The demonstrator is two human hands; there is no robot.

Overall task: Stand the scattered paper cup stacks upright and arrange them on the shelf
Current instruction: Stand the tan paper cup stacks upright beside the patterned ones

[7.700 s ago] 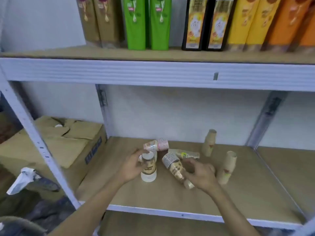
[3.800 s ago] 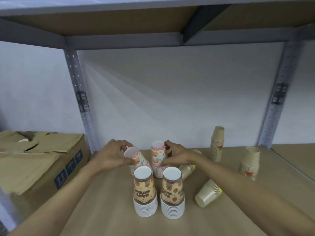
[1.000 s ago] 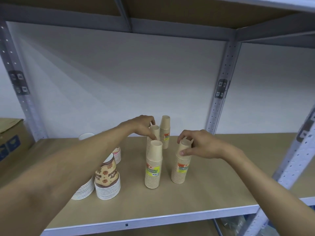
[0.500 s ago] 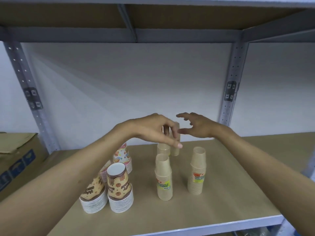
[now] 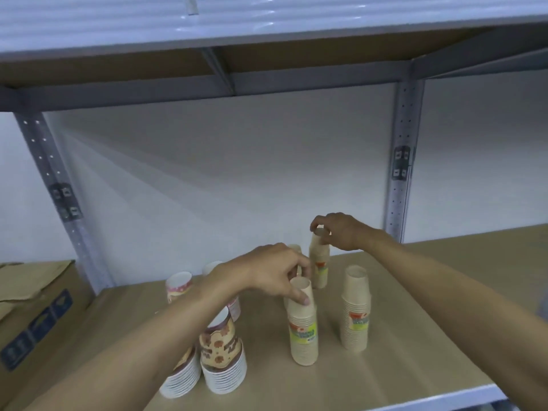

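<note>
Several paper cup stacks stand upright on the wooden shelf [image 5: 400, 366]. Two brown patterned stacks [image 5: 222, 354] sit at the front left, with two pink stacks [image 5: 178, 287] behind them. A tan stack with a yellow label [image 5: 304, 330] stands front centre and another tan stack [image 5: 355, 315] to its right. My right hand [image 5: 341, 232] grips the rim of the rear tan stack [image 5: 320, 269]. My left hand [image 5: 267, 272] pinches the top of a fourth tan stack [image 5: 295, 248] that it mostly hides, just behind the front centre one.
A cardboard box [image 5: 32, 310] sits on the left, past the grey upright [image 5: 59, 197]. A second upright [image 5: 400, 161] stands at the back right. The upper shelf [image 5: 267, 28] hangs low overhead. Bare board extends right of the cups.
My right hand has closed on the rim of the rear tan stack; half a second ago it hovered open above it. My left hand stays pinched at its stack. The camera tilted slightly.
</note>
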